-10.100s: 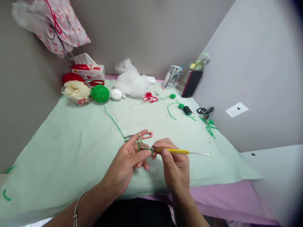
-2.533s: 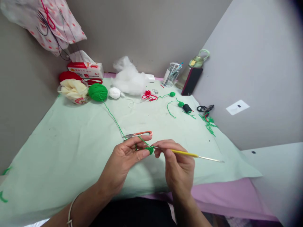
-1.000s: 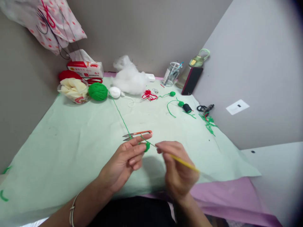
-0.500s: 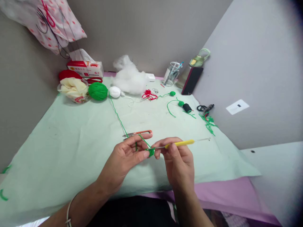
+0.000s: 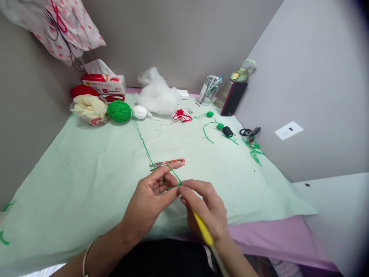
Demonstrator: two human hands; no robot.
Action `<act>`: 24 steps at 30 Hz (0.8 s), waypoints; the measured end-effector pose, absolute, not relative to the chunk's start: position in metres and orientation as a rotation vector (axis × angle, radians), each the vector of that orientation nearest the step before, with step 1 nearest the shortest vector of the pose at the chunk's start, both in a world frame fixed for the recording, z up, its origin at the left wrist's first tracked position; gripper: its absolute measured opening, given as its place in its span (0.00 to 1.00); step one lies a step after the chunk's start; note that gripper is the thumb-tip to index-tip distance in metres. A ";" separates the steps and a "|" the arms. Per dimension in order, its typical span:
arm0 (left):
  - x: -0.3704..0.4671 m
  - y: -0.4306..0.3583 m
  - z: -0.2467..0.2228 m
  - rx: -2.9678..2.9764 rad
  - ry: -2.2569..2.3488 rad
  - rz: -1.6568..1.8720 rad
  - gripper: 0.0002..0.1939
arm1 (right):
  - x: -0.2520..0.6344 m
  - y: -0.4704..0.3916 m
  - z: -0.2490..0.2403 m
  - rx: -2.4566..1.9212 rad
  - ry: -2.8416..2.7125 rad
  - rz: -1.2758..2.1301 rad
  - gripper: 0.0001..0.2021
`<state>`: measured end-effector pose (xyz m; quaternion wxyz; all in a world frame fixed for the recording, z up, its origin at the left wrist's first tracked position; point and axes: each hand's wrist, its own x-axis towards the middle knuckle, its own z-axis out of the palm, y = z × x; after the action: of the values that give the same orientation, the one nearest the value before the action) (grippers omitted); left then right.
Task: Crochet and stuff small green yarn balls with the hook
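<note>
My left hand (image 5: 148, 204) is closed, thumb and fingers pinching a small green crochet piece (image 5: 179, 184) that is mostly hidden by fingertips. Over its raised index finger runs a strand of green yarn (image 5: 142, 135), coming from the green yarn ball (image 5: 119, 111) at the back left. In my right hand (image 5: 209, 204) lies a yellow-handled crochet hook (image 5: 203, 229), its handle slanting down toward me. The right thumb and index finger touch the green piece beside the left fingertips. Just beyond the left index finger, orange thread snips (image 5: 173, 161) lie on the cloth.
White stuffing (image 5: 158, 96) and a white yarn ball (image 5: 140, 112) sit at the back. A glass jar (image 5: 208, 92), a bottle and a propped phone (image 5: 234, 99) stand back right. Green yarn scraps (image 5: 255, 152) lie at the right edge, near a black thread spool (image 5: 227, 132).
The crochet hook has swung from pointing right to slanting down toward me. My right fingers have closed in on the green piece, which is now more covered.
</note>
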<state>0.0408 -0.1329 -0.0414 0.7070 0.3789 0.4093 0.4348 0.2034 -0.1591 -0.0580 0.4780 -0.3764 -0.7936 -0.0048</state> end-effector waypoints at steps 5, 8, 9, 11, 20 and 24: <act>0.040 -0.130 -0.044 0.540 0.714 0.856 0.25 | 0.200 -0.159 -0.058 -0.955 -1.606 0.281 0.14; 0.039 -0.129 -0.042 0.604 0.740 0.913 0.23 | 0.197 -0.155 -0.053 -0.901 -1.327 0.642 0.13; 0.040 -0.129 -0.041 0.645 0.749 0.923 0.23 | 0.196 -0.153 -0.052 -0.885 -1.306 0.702 0.12; 0.041 -0.130 -0.041 0.718 0.767 0.936 0.23 | 0.194 -0.151 -0.051 -0.873 -1.351 0.733 0.12; 0.044 -0.129 -0.046 0.514 0.683 0.885 0.20 | 0.201 -0.159 -0.061 -0.986 -1.657 0.241 0.18; 0.041 -0.126 -0.046 0.548 0.716 0.927 0.16 | 0.204 -0.151 -0.056 -0.919 -1.261 0.702 0.12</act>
<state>0.0409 -0.1261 -0.0460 0.7980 0.2551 0.3337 0.4320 0.2036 -0.1515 -0.0560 0.6559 -0.4055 -0.5562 0.3099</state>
